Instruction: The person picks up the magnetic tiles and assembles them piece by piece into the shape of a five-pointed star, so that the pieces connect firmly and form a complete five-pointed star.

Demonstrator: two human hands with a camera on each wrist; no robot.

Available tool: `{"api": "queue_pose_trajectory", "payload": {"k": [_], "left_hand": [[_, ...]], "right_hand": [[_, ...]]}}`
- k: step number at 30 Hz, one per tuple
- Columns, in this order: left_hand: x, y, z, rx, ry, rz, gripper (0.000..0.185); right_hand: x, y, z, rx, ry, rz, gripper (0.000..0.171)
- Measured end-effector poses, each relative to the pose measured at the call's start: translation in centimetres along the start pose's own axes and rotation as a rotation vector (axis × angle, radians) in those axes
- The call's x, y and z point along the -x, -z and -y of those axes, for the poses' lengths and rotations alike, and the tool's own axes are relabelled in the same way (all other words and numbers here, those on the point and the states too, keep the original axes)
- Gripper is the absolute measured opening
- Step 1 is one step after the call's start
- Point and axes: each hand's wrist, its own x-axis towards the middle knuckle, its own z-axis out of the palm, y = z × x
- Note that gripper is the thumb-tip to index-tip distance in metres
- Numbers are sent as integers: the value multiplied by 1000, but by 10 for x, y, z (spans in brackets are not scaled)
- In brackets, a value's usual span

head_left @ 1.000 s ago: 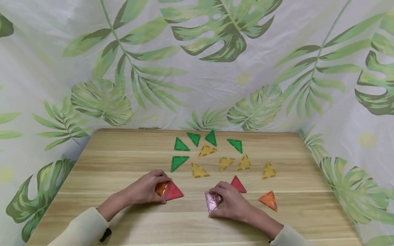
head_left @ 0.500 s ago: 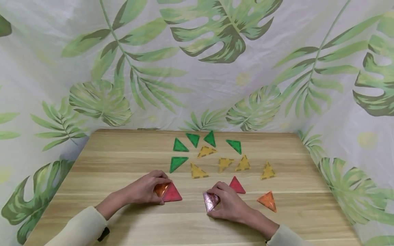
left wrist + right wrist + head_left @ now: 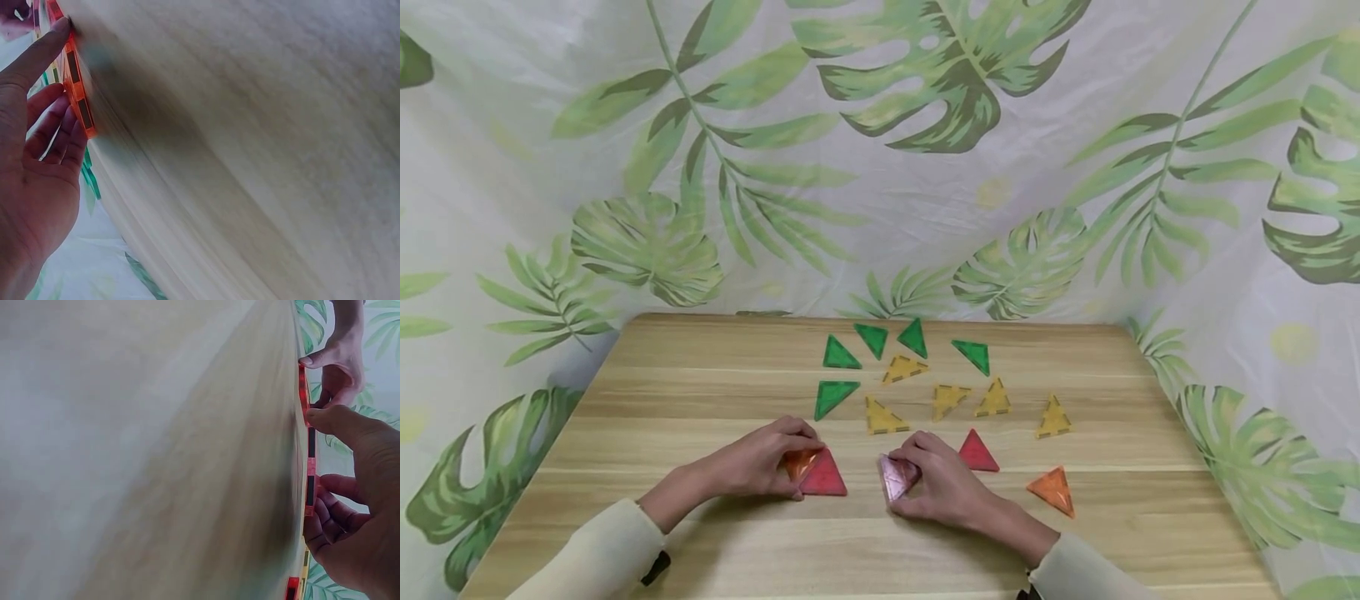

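My left hand (image 3: pixel 760 462) grips an orange triangular magnetic tile (image 3: pixel 799 463) at the left middle of the table. A red triangular tile (image 3: pixel 826 477) lies edge to edge with it, to its right. In the left wrist view, thumb and fingers lie along the orange tile's edge (image 3: pixel 80 97). My right hand (image 3: pixel 943 487) holds a pale pink triangular tile (image 3: pixel 895 478) between thumb and fingers, a short gap to the right of the red one. Its pink edge (image 3: pixel 311 465) shows in the right wrist view. The fingers partly cover both held tiles.
Beyond the right hand lies another red tile (image 3: pixel 977 452), with a loose orange tile (image 3: pixel 1055 490) farther right. Several yellow tiles (image 3: pixel 904 368) and several green tiles (image 3: pixel 835 398) are scattered toward the back. A leaf-print cloth (image 3: pixel 880 208) hangs behind the wooden table (image 3: pixel 700 400).
My right hand has slid left and slightly away from me with the pink tile, narrowing the gap to the red tile. The left-hand orange and red tiles have turned slightly clockwise.
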Motion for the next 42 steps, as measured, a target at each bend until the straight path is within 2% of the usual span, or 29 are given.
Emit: {"api": "queue_pose_trajectory", "payload": {"k": [13,24,37,42], "left_hand": [[-8,-2,-3,4,-8,32,62],[-11,-4,-6,23,-46,36,59],[-13,-5,-10,41,3,66,56],[-13,-4,-10,9,4,41,53]], "right_hand": [[-22,-9,11,-25,23,22,57],[-27,-15,17,-49,11,58,58],[-32,-20,20,-43,3,89,59],[-31,-19,17,-85,-12,92,55]]}}
